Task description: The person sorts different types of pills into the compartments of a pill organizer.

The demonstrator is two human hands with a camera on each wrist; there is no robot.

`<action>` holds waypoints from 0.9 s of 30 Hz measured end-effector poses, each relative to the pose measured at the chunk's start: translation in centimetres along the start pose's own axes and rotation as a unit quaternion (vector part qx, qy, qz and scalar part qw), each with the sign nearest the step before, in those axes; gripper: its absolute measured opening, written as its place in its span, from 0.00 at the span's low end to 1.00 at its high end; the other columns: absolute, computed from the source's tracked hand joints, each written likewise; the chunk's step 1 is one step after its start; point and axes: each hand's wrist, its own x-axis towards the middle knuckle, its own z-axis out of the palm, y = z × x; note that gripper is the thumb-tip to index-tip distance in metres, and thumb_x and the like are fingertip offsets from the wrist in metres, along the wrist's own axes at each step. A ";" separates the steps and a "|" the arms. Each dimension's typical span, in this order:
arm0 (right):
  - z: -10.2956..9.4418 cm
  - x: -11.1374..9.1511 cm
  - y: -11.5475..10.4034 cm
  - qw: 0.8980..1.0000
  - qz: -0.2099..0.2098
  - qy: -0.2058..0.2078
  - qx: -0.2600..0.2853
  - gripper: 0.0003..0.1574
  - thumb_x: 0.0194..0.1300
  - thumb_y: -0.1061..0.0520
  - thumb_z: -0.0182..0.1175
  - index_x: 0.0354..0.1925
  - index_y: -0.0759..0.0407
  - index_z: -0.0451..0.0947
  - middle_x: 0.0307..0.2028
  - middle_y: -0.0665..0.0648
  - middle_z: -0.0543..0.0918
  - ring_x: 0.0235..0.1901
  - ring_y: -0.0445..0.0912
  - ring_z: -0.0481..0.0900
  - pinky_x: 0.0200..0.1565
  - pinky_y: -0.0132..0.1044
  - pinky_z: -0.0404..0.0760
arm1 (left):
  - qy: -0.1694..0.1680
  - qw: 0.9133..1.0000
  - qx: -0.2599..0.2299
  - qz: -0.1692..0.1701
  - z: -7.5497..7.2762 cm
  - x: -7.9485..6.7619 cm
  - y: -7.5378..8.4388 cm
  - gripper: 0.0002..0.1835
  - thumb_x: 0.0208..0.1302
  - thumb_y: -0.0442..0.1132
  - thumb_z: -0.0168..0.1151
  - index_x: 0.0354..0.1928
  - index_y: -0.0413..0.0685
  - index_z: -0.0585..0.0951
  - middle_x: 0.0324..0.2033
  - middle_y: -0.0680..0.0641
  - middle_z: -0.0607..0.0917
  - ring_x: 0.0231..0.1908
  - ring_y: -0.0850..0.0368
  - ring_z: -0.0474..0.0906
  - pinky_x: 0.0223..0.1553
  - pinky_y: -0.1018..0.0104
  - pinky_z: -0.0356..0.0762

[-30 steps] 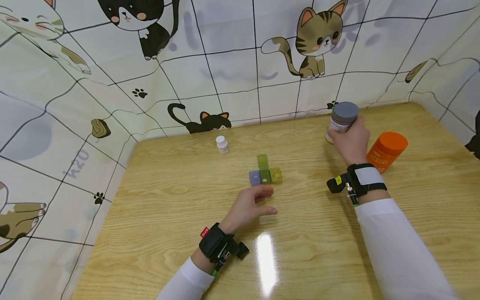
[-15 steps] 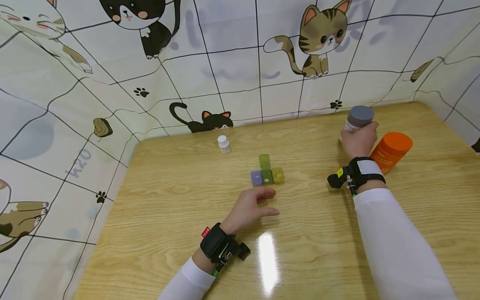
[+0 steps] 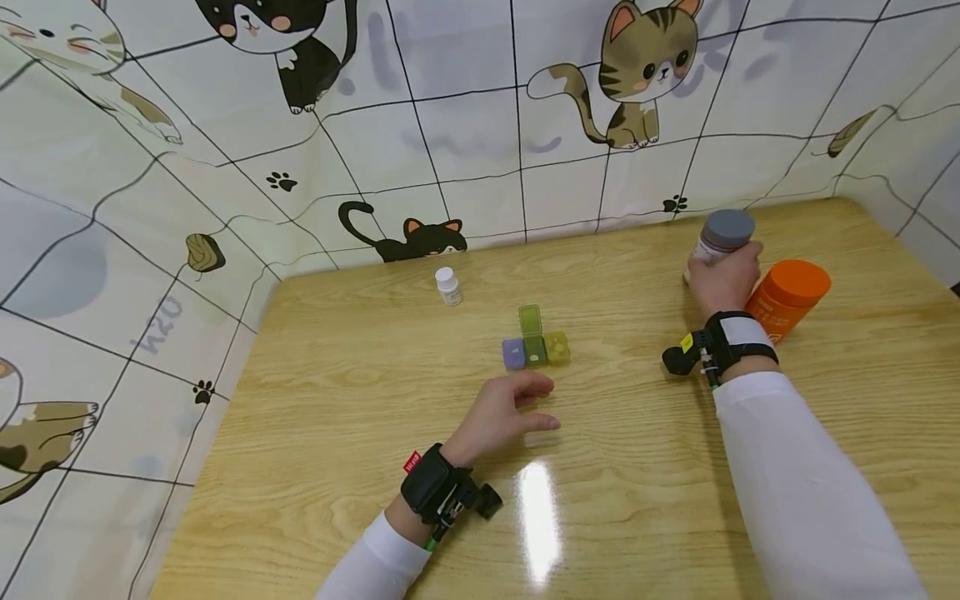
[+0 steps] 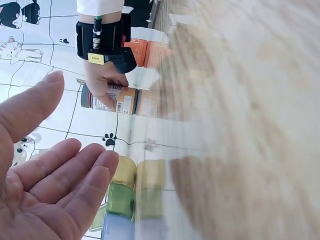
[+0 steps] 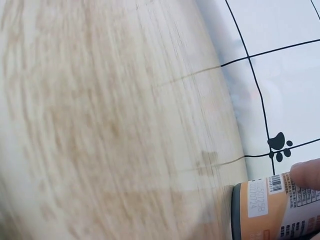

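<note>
My right hand (image 3: 724, 282) grips a pill bottle (image 3: 729, 230) with a grey lid, at the back right of the table. In the left wrist view this bottle (image 4: 125, 100) stands on the tabletop and shows an orange and white label. A fingertip lies on the label of the bottle (image 5: 265, 210) in the right wrist view. My left hand (image 3: 498, 417) is held with fingers apart and holds nothing. Just beyond it sits a small pill organizer (image 3: 534, 352) with purple, green and yellow compartments. The green compartment's lid (image 3: 530, 320) is raised; the others look closed.
An orange bottle (image 3: 791, 296) stands close beside my right wrist, partly hidden by it. Farther left, near the back edge, is a small white bottle (image 3: 448, 287). A cat-patterned cloth (image 3: 480, 125) rises behind the wooden table (image 3: 337, 400).
My right hand has shifted the grey-lidded bottle to the right, closer to the orange bottle; over the last half second it has barely moved. The left hand stays in place.
</note>
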 end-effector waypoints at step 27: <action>-0.1 -5.5 -7.6 0.932 -0.357 -0.010 0.059 0.30 0.68 0.56 0.48 0.63 0.70 0.56 0.61 0.67 0.62 0.60 0.49 0.58 0.62 0.41 0.57 | 0.030 0.999 0.007 -0.011 -1.3 0.2 0.6 0.22 0.58 0.38 0.65 0.53 0.36 0.75 0.49 0.40 0.79 0.48 0.57 0.73 0.51 0.68 0.70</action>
